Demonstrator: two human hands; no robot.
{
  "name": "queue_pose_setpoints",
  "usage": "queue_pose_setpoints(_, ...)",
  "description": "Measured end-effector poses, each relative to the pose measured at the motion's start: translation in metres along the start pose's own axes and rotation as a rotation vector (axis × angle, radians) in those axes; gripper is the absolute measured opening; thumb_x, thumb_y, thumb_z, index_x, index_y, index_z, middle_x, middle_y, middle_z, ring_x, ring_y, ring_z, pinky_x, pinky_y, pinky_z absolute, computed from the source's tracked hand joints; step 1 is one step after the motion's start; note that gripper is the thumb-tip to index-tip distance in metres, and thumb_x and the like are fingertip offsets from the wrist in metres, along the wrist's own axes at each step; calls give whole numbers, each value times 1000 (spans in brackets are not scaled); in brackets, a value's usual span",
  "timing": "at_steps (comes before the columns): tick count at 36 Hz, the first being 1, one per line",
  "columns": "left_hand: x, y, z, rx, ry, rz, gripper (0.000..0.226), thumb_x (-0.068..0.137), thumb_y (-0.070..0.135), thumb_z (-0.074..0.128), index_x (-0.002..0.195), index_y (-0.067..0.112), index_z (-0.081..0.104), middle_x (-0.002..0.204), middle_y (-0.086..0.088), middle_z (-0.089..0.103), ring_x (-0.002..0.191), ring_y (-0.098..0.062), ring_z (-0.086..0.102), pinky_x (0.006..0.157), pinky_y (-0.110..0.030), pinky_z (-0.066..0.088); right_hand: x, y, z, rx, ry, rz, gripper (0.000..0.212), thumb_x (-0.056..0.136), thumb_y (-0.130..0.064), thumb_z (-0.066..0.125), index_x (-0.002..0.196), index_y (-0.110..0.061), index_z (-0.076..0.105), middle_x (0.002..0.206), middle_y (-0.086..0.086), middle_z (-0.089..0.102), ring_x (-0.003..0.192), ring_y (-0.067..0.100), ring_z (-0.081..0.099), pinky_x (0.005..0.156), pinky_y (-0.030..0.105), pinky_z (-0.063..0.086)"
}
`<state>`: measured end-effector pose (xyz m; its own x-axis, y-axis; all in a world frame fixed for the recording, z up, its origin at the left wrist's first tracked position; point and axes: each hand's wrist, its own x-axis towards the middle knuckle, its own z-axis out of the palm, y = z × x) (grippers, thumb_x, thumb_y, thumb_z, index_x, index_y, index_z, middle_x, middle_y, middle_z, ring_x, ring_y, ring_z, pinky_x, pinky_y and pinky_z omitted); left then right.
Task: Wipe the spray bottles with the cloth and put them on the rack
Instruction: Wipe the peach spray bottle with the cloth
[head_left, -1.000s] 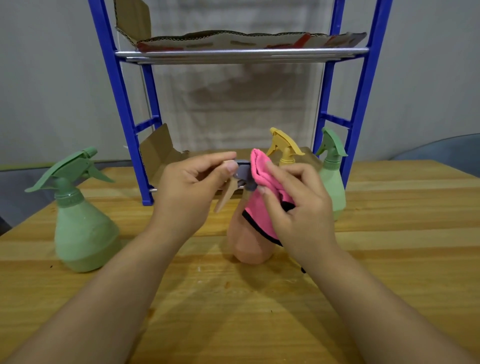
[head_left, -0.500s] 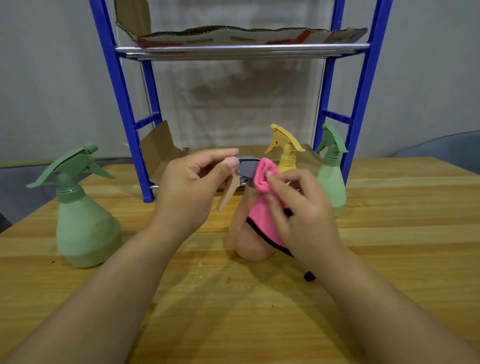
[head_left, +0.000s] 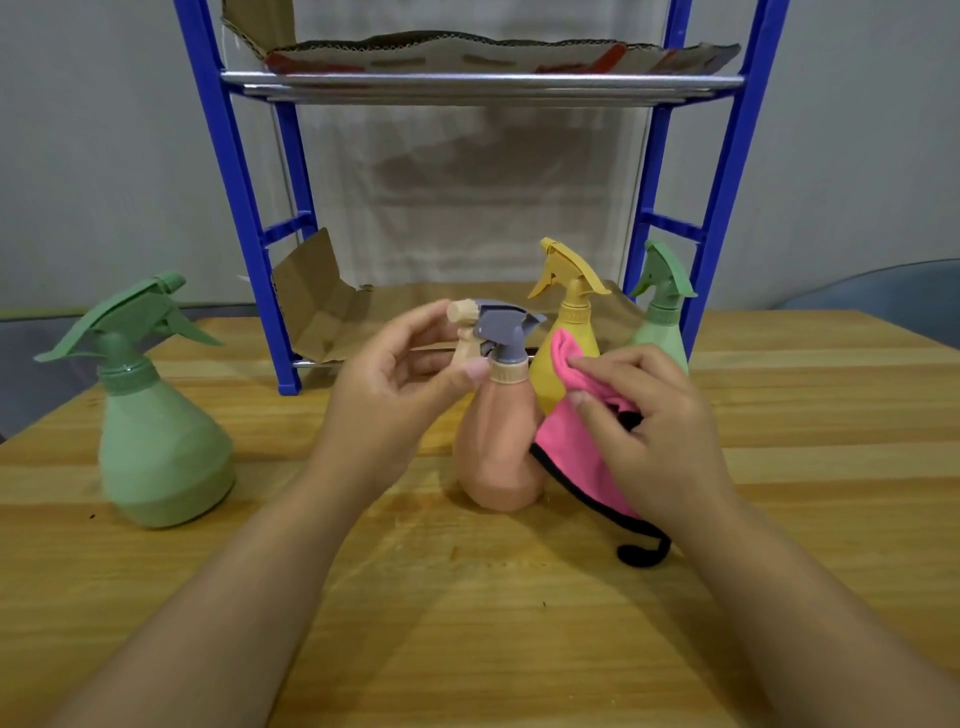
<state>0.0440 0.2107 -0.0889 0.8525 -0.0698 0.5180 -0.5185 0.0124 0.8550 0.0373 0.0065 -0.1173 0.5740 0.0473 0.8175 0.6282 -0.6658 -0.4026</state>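
Two hands | left hand (head_left: 387, 387) grip pinches peach bottle (head_left: 501, 441) trigger | right hand (head_left: 652, 426) grip clamps pink cloth (head_left: 566, 441)

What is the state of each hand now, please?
Left hand: pinches the trigger of the peach spray bottle.
Right hand: holds the pink cloth.

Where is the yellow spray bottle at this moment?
In the head view, the yellow spray bottle stands right of centre on the rack's bottom shelf, behind the peach bottle, with a small green bottle to its right.
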Motion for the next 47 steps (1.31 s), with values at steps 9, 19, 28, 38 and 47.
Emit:
queue_pose_setpoints(9,-8,-35,0,206,-141,-250,71,51,27,88,109,42,50,119,16,55,110,-5,54,85,-31,53,3,-2,-5,30,29,162,30,83,-2,67,109,-17,71,97,-10,60,91,-8,55,77,3,41)
queue_pose_setpoints(19,-9,-37,13,54,-157,-265,53,68,12,80,112,28,55,111,11,61,83,-9,66,64,-20,55,-1,-10,3,93,59,61,30,85,-9,69,113,-19,65,102,-12,63,99,-3,57,83,12,45)
queue_pose_setpoints(28,-8,-16,16,-96,-63,-244,69,61,31,73,126,22,50,122,5,59,100,-20,65,77,-41,58,-3,-18,13,27,-8,-113,37,94,-27,50,130,-19,55,132,-9,52,123,11,46,106,15,28)
queue_pose_setpoints(38,-9,-11,14,-229,-151,-217,62,71,23,72,130,24,52,122,3,64,101,-20,67,73,-45,59,3,-20,20,117,-28,-125,49,99,-30,38,144,-12,37,150,3,37,140,17,32,114,43,30)
queue_pose_setpoints(47,-5,-12,14,-268,-140,-242,47,72,24,63,119,23,56,101,6,72,93,-14,69,69,-40,58,2,-20,20,285,3,81,51,98,-36,33,146,-21,32,144,-11,39,134,-3,34,109,18,33)
